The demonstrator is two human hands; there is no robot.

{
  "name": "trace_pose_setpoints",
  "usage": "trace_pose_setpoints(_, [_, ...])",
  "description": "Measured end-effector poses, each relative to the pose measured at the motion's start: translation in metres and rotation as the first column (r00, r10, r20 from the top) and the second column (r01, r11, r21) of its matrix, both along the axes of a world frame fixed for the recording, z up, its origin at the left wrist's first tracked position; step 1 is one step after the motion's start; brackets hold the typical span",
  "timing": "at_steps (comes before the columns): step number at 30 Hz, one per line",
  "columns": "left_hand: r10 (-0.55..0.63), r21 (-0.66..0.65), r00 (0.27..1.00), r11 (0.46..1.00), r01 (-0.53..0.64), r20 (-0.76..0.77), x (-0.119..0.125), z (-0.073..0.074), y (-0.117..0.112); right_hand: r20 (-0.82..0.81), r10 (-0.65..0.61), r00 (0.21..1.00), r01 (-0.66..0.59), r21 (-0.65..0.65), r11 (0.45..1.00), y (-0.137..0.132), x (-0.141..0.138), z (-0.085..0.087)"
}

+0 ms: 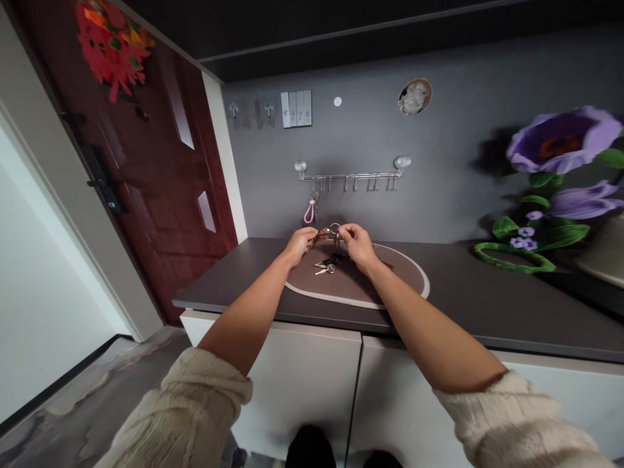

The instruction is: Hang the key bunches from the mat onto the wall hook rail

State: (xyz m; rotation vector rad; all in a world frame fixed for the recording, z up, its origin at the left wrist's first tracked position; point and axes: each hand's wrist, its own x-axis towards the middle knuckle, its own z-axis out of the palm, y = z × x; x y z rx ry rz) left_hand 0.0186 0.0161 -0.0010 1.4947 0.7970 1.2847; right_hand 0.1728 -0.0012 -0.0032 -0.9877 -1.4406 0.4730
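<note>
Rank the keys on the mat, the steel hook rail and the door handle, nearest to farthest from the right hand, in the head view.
1. Keys, on the mat, just left of the right hand.
2. Steel hook rail, on the wall ahead.
3. Door handle, far left on the door.

Door (166,182) off to the left, counter (463,286) along the far wall, cabinets (297,390) right under it. Oval mat (404,276) on the counter, keys (325,266) lying on that, key ring (334,229) just above, between left hand (299,246) and right hand (357,248). Hook rail (351,175) on the wall behind, keychain (310,213) hanging off it, flower decal (560,146) way over right.
</note>
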Motion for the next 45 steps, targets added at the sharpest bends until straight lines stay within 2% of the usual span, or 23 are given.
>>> trace_pose_setpoints(4, [0.071, 0.118, 0.966, 0.992, -0.042, -0.251, 0.001, -0.005, 0.000, -0.044, 0.023, 0.999, -0.022, 0.010, 1.000, 0.000, 0.001, 0.002])
trace_pose_setpoints(9, [0.092, 0.240, 0.908, 0.971, 0.010, -0.409, 0.002, -0.007, -0.002, -0.037, 0.021, 0.999, -0.020, 0.030, 0.999, 0.003, 0.004, 0.000])
trace_pose_setpoints(12, [0.240, 0.357, 0.859, 0.931, -0.072, -0.452, 0.002, -0.005, -0.004, -0.014, 0.004, 1.000, -0.003, 0.040, 0.999, 0.004, 0.006, -0.001])
trace_pose_setpoints(14, [0.390, 0.443, 0.797, 0.880, -0.173, -0.462, 0.001, -0.004, -0.003, -0.011, 0.002, 1.000, -0.002, 0.049, 0.999, 0.004, 0.006, 0.000])
trace_pose_setpoints(17, [0.577, 0.532, 0.649, 0.792, -0.298, -0.496, -0.002, -0.005, -0.001, -0.005, -0.014, 1.000, 0.015, 0.051, 0.999, 0.007, 0.005, 0.004])
trace_pose_setpoints(19, [0.647, 0.572, 0.565, 0.748, -0.337, -0.513, -0.004, -0.006, 0.001, 0.010, -0.017, 1.000, 0.017, 0.044, 0.999, 0.011, 0.003, 0.010])
trace_pose_setpoints(22, [0.685, 0.609, 0.496, 0.718, -0.337, -0.533, -0.005, -0.009, 0.003, 0.038, -0.046, 0.998, 0.044, 0.050, 0.998, 0.021, 0.000, 0.024])
trace_pose_setpoints(29, [0.694, 0.614, 0.475, 0.712, -0.341, -0.542, -0.003, -0.014, 0.008, 0.021, -0.180, 0.983, 0.178, 0.075, 0.981, 0.061, -0.016, 0.065])
trace_pose_setpoints(33, [0.710, 0.609, 0.469, 0.699, -0.374, -0.526, -0.003, -0.013, 0.011, -0.028, -0.252, 0.967, 0.254, 0.081, 0.964, 0.083, -0.026, 0.079])
trace_pose_setpoints(39, [0.724, 0.608, 0.466, 0.685, -0.401, -0.508, -0.003, -0.013, 0.013, -0.045, -0.409, 0.911, 0.410, 0.018, 0.912, 0.104, -0.036, 0.082])
trace_pose_setpoints(45, [0.722, 0.605, 0.456, 0.689, -0.399, -0.521, -0.002, -0.011, 0.013, -0.072, -0.414, 0.907, 0.415, -0.003, 0.910, 0.117, -0.042, 0.076])
